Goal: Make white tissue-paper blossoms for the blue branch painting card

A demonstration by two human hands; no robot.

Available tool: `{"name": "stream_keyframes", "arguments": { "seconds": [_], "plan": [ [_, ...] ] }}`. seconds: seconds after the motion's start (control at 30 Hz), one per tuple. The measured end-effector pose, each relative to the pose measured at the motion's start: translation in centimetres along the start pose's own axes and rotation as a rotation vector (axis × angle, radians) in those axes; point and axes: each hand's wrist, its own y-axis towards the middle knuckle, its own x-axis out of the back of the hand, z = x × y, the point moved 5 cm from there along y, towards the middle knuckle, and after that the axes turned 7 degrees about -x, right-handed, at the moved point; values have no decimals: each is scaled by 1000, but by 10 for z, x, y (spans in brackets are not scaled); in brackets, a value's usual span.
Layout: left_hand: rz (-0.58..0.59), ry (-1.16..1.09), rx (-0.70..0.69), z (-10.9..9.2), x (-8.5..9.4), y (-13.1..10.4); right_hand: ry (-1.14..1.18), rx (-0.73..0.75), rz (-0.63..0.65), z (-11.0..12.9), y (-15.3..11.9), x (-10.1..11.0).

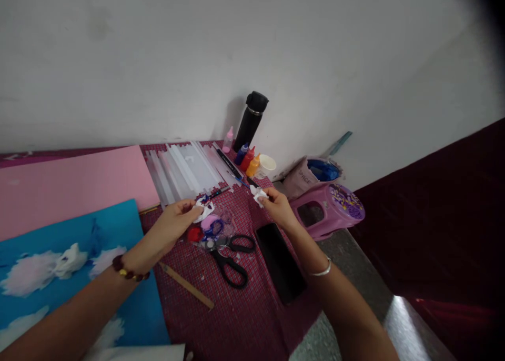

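Observation:
My left hand (182,217) is closed on a crumpled white tissue (204,209) stained with purple paint, held above the small paint pots. My right hand (278,208) pinches another white tissue piece (258,194). A thin blue brush-like stick (240,180) runs up to that piece; I cannot tell whether it is gripped too. Below my left hand sit pots of red (194,234), pink (209,222) and blue-purple paint (215,228). Black-handled scissors (229,256) lie just in front of them. A blue canvas (152,298) with white and pink cloud-like patches lies under my left forearm.
A black phone (280,261) and a wooden stick (187,286) lie on the checked cloth. Clear plastic strips (189,169), a pink board (79,187), paint bottles (247,158), a white cup (268,162) and a black flask (249,121) stand or lie behind. A pink stool (327,208) is at right.

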Motion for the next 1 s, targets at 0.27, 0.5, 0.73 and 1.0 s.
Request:
{"name": "stream_keyframes", "arguments": {
  "seconds": [0.27,0.5,0.73,1.0],
  "plan": [
    [89,172,-73,-1,6,-5,-294,79,108,16,29,-40],
    [109,327,-105,-2,6,-3,-319,51,193,23,30,-33],
    [42,346,-184,-6,3,0,172,-80,150,10,16,45],
    [26,248,-240,1,-6,7,289,-163,120,-6,-18,19]
  ]
}}
